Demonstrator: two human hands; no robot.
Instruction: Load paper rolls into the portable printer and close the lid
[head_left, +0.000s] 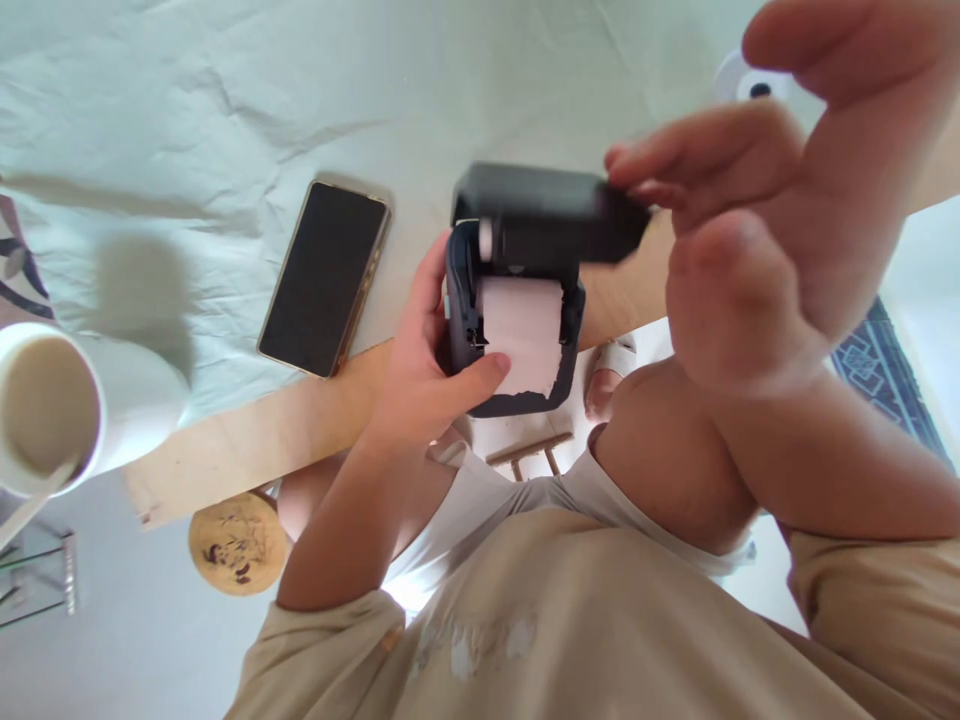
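My left hand [431,375] is wrapped round a small dark portable receipt printer [574,350]. Its thumb presses on the white paper roll [523,325] inside, whose front edge is torn and uneven. The printer's black lid [555,210] is raised, slightly blurred, with a light roller end at its left. At the lid's right corner my right hand [772,200] touches with bent fingertips; its other fingers are spread apart. Whether those fingertips pinch the lid or only push it is hard to make out.
A black phone [324,278] lies on the pale crinkled table cover [315,90], left of the printer. Further left stands a white cup [142,395] with a pale drink and a spoon. The wooden table edge [255,430] runs below. A round stool [238,543] stands on the floor.
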